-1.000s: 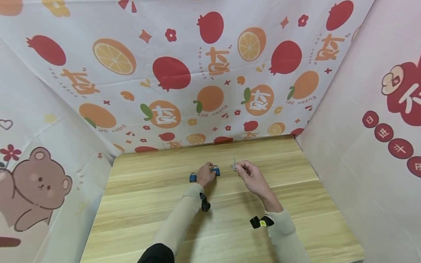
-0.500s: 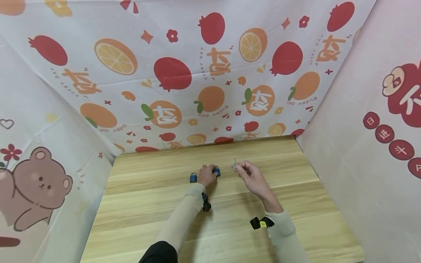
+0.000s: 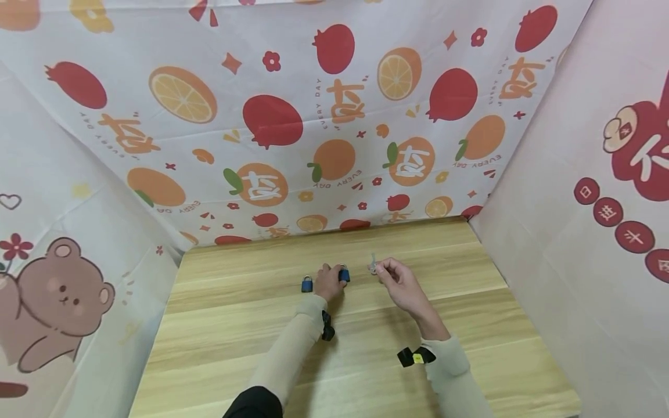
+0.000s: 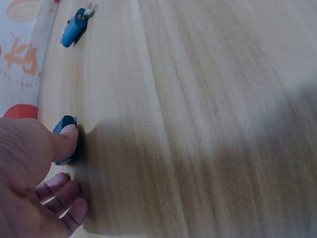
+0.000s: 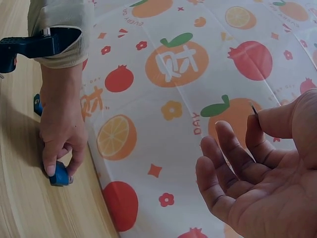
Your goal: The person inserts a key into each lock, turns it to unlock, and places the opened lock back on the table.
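Note:
Two small blue padlocks stand on the wooden table. My left hand (image 3: 328, 283) grips the right-hand padlock (image 3: 344, 275) between thumb and finger; in the left wrist view the thumb lies across this padlock (image 4: 65, 124), and the other fingers are loosely bent. To the left of that hand is the second padlock (image 3: 306, 284), untouched, with its shackle up. My right hand (image 3: 399, 283) is raised to the right of both padlocks and pinches a small silvery key (image 3: 373, 267) between thumb and index finger. The right wrist view shows only a thin dark edge of the key (image 5: 254, 108).
The wood-grain table (image 3: 366, 371) reaches back to a fruit-printed cloth wall (image 3: 334, 157). Printed side walls stand at the left and right. Each wrist carries a black strap with a camera (image 3: 416, 355).
The left hand's fingers have shifted slightly around the right-hand padlock, with the hand turned a little. My right hand with the key has stayed nearly still.

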Demonstrator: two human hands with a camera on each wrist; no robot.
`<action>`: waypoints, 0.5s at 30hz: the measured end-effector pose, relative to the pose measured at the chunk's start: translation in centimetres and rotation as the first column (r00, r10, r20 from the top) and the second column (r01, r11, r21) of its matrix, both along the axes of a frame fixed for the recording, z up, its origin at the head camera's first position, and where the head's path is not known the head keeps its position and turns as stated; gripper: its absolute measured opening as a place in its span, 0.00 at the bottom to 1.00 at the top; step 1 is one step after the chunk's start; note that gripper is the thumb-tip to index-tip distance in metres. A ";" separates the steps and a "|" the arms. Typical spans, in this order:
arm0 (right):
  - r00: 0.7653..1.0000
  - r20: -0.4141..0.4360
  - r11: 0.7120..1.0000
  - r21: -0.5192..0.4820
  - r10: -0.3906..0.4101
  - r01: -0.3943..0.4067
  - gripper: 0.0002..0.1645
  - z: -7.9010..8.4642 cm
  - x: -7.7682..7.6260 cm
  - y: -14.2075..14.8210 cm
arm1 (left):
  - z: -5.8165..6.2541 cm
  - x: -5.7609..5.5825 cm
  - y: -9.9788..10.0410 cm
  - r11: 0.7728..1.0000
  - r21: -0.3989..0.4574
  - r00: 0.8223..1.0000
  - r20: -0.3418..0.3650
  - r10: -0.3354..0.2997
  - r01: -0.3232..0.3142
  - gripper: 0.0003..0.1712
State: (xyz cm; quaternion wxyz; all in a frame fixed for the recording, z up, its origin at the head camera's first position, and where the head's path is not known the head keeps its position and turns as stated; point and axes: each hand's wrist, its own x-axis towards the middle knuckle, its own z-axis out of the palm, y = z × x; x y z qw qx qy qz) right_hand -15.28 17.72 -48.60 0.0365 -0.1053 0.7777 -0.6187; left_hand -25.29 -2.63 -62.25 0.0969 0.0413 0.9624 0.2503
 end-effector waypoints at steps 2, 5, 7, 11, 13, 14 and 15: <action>1.000 0.002 1.000 0.007 0.007 -0.007 0.21 -0.1 0.0 0.0 | -0.2 0.1 -0.1 1.000 0.001 1.000 -0.018 -0.006 0.006 0.27; 1.000 0.007 1.000 0.011 0.004 -0.004 0.20 -0.2 0.1 0.0 | -0.3 0.1 -0.3 1.000 0.022 0.999 -0.040 -0.016 0.017 0.26; 1.000 0.006 1.000 0.012 0.000 0.000 0.20 -0.2 0.1 0.0 | -0.4 0.1 -0.4 0.999 0.041 0.999 -0.048 -0.021 0.023 0.25; 1.000 0.003 1.000 0.004 -0.002 0.002 0.19 -0.2 0.2 0.0 | -0.5 0.1 -0.7 0.997 0.071 0.999 -0.048 -0.020 0.023 0.24; 1.000 0.005 1.000 -0.003 -0.006 0.006 0.19 -0.3 0.2 0.0 | -0.6 0.0 -0.8 0.997 0.077 0.999 -0.036 -0.022 0.025 0.24; 1.000 0.010 1.000 -0.007 -0.008 0.008 0.19 -0.3 0.2 0.1 | -0.7 0.0 -0.8 0.997 0.079 0.999 -0.030 -0.022 0.024 0.24; 1.000 0.014 1.000 -0.009 -0.009 0.009 0.19 -0.3 0.2 0.1 | -0.7 0.0 -0.8 0.996 0.081 0.999 -0.033 -0.025 0.027 0.24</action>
